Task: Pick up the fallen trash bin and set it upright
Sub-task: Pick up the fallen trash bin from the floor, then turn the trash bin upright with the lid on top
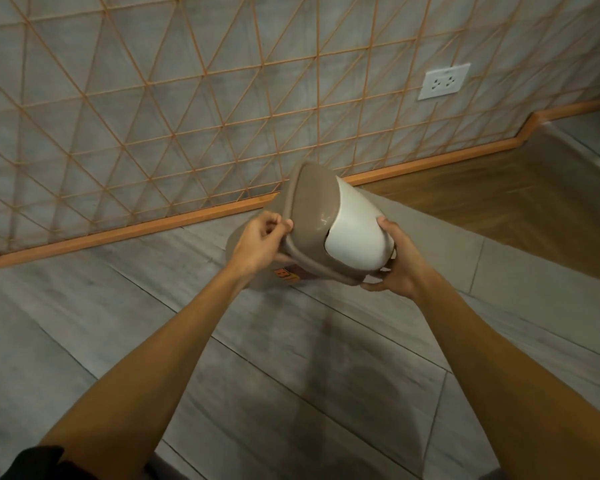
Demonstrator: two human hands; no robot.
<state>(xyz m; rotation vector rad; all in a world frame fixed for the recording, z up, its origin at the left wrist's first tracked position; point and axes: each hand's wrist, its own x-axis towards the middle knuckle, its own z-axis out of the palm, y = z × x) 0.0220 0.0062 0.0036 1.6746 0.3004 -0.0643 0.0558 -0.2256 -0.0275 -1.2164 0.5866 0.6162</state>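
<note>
Wall (153, 98): grey tiles, orange triangular lines. Socket (443, 81): white, double, on wall at right. Skirting (136, 230): orange, along wall base. Floor (291, 375): grey tiles; wood section (499, 188) at right.

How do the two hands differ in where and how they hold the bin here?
The left hand pinches the taupe lid frame with curled fingers, from the side; the right hand cups the trash bin from beneath, by the white swing flap, its fingers more spread. The left hand sits slightly higher. Both grip the bin's top end, which tilts toward the camera.
</note>
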